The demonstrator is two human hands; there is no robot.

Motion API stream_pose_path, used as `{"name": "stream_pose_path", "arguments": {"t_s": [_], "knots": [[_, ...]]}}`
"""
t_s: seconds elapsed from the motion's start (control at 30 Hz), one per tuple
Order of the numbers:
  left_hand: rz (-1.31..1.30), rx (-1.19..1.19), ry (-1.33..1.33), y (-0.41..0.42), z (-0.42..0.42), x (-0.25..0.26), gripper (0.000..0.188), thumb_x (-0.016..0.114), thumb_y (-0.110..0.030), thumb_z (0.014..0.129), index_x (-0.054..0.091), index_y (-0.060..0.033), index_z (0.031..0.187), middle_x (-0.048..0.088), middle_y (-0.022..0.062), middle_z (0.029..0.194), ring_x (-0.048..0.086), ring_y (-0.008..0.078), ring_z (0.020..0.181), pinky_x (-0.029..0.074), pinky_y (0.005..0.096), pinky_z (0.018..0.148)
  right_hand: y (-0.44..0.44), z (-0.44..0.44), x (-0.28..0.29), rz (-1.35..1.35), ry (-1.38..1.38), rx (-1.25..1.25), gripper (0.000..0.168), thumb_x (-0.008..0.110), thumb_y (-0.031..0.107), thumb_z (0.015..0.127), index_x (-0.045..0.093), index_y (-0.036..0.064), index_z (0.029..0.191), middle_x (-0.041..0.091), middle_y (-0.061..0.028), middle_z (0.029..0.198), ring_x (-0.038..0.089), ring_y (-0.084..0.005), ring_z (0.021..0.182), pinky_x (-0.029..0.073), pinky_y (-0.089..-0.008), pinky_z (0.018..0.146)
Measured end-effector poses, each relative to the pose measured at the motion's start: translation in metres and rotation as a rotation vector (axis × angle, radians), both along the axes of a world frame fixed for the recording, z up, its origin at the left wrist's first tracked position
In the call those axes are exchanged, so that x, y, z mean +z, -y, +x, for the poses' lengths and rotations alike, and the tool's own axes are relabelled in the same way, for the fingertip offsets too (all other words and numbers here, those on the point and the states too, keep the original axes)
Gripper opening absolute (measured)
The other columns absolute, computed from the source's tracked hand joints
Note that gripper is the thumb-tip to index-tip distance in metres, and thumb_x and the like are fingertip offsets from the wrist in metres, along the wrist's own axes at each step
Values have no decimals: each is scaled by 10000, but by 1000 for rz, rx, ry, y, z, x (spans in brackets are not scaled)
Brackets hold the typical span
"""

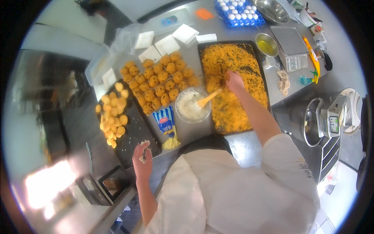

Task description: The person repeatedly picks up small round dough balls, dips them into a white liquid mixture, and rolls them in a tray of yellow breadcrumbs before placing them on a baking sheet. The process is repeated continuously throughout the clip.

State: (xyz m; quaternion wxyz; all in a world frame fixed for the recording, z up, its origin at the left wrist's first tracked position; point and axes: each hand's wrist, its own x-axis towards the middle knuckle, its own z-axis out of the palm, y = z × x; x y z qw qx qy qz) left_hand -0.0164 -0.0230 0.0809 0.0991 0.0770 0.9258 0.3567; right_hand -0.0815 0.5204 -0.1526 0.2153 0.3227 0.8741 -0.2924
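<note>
My right hand (234,81) reaches into a black tray (201,58) spread with orange-yellow crumbs (233,114) flecked with dark bits. Its fingertips are down among the crumbs, and I cannot tell whether they grip anything. Smeared with white cream, my left hand (143,159) hovers by the near edge of a dark baking tray (133,143), its fingers curled apart around nothing. Many small round golden cakes (112,108) are heaped on that tray. Between the trays stand a bowl of white cream (188,106) with a yellow spatula (209,99) and rows of crumb-coated balls (159,80).
A blue-and-white piping bag (165,120) lies near the table's front edge. White square boxes (167,44) sit behind the balls. Along the back and right are a blue egg tray (225,21), a bowl of yellow liquid (266,44), a scale (289,44), a cloth (283,82) and a mixer (333,117).
</note>
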Motion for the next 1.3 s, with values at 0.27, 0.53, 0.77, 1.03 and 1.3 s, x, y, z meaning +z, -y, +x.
{"name": "stream_pose_path", "arguments": {"t_s": [0.27,0.53,0.77,1.03,1.3], "knots": [[-4,69,1,19,10,-16,264,620,37,963,737,-12,1194,737,168,1167,710,332,1106,532,380,1008,39,93,27,226,-90,289,981,918,414,855,405,92,1627,407,-199,1662,406,-405,1545,458,-513,1223],[23,67,9,16,-3,-17,286,599,56,971,722,4,1224,740,144,1191,712,279,1152,537,368,1026,65,138,22,204,15,-11,811,862,307,936,429,57,1574,454,-200,1562,447,-428,1460,458,-535,1194],[113,121,-3,15,-8,-25,262,619,40,970,732,-7,1201,739,168,1178,717,327,1121,541,381,1016,74,136,3,244,-272,-18,759,853,300,930,470,54,1537,474,-216,1547,468,-443,1443,477,-525,1175],[50,7,-66,5,-15,-17,245,618,45,969,733,-9,1179,742,156,1153,718,310,1111,534,369,1011,51,89,44,-121,-189,-9,946,891,379,881,391,104,1636,408,-189,1670,431,-410,1530,471,-484,1208],[46,2,55,1,-11,-6,245,613,66,961,740,-10,1155,743,148,1137,716,302,1063,533,360,982,56,74,27,-16,-128,-44,1060,901,387,842,327,118,1691,323,-212,1723,480,-421,1500,494,-499,1205]]}}
